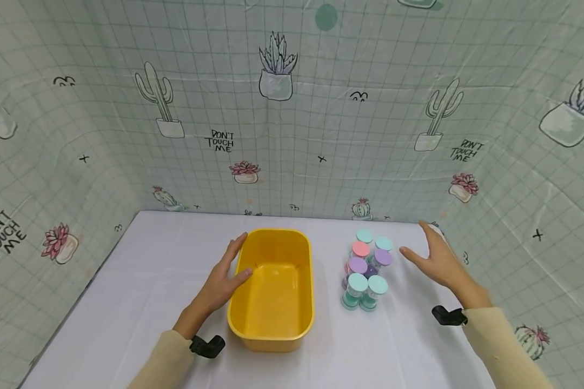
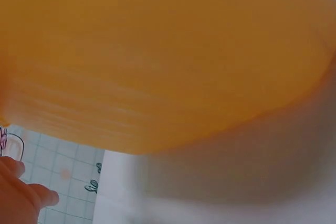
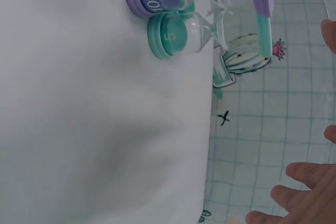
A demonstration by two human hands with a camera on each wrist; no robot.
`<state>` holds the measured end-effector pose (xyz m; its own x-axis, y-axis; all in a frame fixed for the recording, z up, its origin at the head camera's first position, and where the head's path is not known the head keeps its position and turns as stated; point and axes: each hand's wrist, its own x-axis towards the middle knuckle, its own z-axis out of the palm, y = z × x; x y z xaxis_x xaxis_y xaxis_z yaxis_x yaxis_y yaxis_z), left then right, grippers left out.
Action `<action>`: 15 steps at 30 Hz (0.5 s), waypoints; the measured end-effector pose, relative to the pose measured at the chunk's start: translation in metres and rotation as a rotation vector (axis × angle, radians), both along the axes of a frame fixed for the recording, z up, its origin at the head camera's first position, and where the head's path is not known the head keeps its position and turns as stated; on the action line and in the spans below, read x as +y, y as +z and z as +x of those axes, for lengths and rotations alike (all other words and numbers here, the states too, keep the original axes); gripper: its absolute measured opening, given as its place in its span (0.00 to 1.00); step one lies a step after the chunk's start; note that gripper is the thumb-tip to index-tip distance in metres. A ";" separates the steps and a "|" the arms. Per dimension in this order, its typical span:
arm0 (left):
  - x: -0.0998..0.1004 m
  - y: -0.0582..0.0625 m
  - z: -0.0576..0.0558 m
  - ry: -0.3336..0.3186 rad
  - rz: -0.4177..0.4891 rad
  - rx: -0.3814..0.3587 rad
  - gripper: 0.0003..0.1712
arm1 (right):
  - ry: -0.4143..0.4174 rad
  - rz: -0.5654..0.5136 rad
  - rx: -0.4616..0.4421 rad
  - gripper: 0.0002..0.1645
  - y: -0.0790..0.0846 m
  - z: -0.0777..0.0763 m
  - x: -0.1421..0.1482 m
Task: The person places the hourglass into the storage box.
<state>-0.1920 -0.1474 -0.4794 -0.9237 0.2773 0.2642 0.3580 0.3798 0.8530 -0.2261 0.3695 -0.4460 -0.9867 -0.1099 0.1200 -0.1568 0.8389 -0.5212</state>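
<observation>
My left hand lies unclenched at the yellow tub; my right hand, spread and empty, hovers beside sand timers crowded on the bench, where one clumsy nudge could topple several.

The left sleeve and right sleeve are long, plain and pale beige. A small black left-wrist unit, bent at an angle, juts inward past the fabric; a black right-wrist unit matches it. The fingers are bare.
</observation>
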 end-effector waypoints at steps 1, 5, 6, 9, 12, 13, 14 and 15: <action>0.001 -0.001 0.000 -0.002 -0.002 0.010 0.44 | -0.006 -0.009 -0.016 0.61 -0.002 -0.001 -0.002; 0.002 -0.005 -0.003 -0.040 -0.004 0.058 0.38 | -0.037 -0.050 -0.083 0.62 -0.012 -0.005 -0.009; 0.002 -0.006 -0.004 -0.056 -0.001 0.066 0.37 | -0.044 -0.057 -0.091 0.62 -0.015 -0.005 -0.011; 0.003 -0.008 -0.005 -0.101 0.016 0.080 0.33 | -0.054 -0.095 -0.113 0.62 -0.023 -0.003 -0.018; 0.002 -0.009 -0.006 -0.124 0.035 0.072 0.34 | -0.054 -0.142 -0.139 0.61 -0.030 -0.001 -0.025; 0.002 -0.009 -0.006 -0.128 0.039 0.071 0.34 | -0.055 -0.158 -0.147 0.60 -0.031 -0.001 -0.026; 0.002 -0.009 -0.006 -0.131 0.042 0.070 0.35 | -0.059 -0.173 -0.153 0.60 -0.033 0.000 -0.028; 0.002 -0.009 -0.006 -0.134 0.047 0.067 0.35 | -0.063 -0.191 -0.157 0.60 -0.034 0.001 -0.030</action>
<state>-0.1981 -0.1453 -0.4885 -0.8591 0.3827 0.3399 0.4599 0.2854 0.8409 -0.2253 0.3395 -0.4803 -0.9990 -0.0381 -0.0226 -0.0123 0.7282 -0.6853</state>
